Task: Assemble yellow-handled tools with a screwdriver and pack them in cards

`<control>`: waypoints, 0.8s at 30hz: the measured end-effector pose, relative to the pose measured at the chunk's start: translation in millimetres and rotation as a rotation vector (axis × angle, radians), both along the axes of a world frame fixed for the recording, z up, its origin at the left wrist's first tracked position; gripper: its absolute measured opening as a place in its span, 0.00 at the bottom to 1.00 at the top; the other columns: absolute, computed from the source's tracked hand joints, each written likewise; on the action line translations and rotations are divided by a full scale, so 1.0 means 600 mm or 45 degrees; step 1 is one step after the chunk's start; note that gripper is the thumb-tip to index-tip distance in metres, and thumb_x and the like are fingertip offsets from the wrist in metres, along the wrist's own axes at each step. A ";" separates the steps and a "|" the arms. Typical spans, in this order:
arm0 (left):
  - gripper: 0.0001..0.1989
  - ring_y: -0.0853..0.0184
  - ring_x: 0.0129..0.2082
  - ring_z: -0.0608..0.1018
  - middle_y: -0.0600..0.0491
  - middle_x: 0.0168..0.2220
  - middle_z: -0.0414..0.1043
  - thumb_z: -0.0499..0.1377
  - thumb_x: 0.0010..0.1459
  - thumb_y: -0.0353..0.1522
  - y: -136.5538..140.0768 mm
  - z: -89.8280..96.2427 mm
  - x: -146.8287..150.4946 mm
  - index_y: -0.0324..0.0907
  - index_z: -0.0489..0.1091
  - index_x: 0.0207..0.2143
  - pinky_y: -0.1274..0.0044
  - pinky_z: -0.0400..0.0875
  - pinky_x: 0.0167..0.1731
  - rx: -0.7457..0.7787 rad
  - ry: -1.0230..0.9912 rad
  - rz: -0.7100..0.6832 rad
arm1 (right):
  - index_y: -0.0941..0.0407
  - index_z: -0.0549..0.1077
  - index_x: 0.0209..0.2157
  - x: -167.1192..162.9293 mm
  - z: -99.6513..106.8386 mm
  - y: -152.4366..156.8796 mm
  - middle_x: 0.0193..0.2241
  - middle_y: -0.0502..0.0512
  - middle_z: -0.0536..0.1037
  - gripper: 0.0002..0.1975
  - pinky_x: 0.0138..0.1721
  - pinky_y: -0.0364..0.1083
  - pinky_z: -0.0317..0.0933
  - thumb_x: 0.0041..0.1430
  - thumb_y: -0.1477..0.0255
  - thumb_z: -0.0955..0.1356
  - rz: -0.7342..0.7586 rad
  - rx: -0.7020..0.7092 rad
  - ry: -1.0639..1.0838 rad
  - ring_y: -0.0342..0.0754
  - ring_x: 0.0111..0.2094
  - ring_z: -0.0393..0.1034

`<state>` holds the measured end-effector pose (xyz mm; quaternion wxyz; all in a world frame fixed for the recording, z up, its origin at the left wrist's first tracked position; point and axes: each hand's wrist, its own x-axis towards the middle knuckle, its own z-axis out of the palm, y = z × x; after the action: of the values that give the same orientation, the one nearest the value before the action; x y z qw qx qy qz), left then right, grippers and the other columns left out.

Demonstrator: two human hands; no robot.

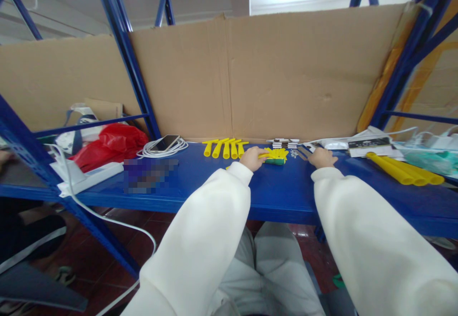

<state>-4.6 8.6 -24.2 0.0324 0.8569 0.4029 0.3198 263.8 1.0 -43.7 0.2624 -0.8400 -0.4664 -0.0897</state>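
Observation:
My left hand (pixel 253 158) is closed, with a small yellow plastic piece (pixel 264 155) showing at its fingertips. Right beside it lies a pile of small yellow pieces (pixel 278 153), and a green object (pixel 275 161) is at the pile's front edge. My right hand (pixel 322 158) rests at the tabletop with its fingers drawn together beside some flat grey strips (pixel 304 151); what it pinches, if anything, is too small to tell. Tiny metal parts (pixel 294 154) lie between the hands. Behind them is a row of black-and-white pieces (pixel 284 143). Several yellow tubular handles (pixel 225 148) stand in a row left of my left hand.
Long yellow tubes (pixel 406 169) and a black-and-white box (pixel 370 145) lie to the right on the blue shelf (pixel 211 182). Leftward are a phone (pixel 165 143) on a coiled white cable, a power strip (pixel 93 177) and a red bag (pixel 110 145). Cardboard (pixel 293 77) walls the back.

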 end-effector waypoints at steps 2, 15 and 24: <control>0.14 0.62 0.46 0.79 0.51 0.45 0.79 0.63 0.57 0.31 0.001 -0.001 0.000 0.47 0.79 0.46 0.71 0.72 0.52 0.001 -0.009 -0.007 | 0.61 0.75 0.48 -0.003 0.003 -0.001 0.48 0.75 0.74 0.25 0.49 0.64 0.59 0.55 0.58 0.68 -0.073 -0.028 0.051 0.66 0.53 0.66; 0.14 0.62 0.47 0.79 0.51 0.45 0.79 0.62 0.58 0.30 -0.003 0.002 -0.001 0.47 0.79 0.46 0.72 0.71 0.52 -0.002 0.021 0.004 | 0.64 0.70 0.57 -0.025 0.027 -0.020 0.58 0.77 0.66 0.28 0.55 0.60 0.56 0.57 0.65 0.68 -0.176 -0.143 0.232 0.66 0.60 0.59; 0.14 0.62 0.46 0.79 0.50 0.45 0.79 0.62 0.58 0.30 -0.003 0.004 0.000 0.46 0.79 0.47 0.73 0.71 0.52 -0.004 0.043 -0.003 | 0.66 0.70 0.56 -0.031 0.031 -0.025 0.57 0.77 0.67 0.26 0.56 0.60 0.56 0.58 0.68 0.67 -0.163 -0.137 0.244 0.66 0.60 0.59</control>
<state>-4.9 6.5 -21.7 0.0275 0.8626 0.4028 0.3047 245.1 -14.2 -24.8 0.2542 -0.8857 -0.3885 -0.0005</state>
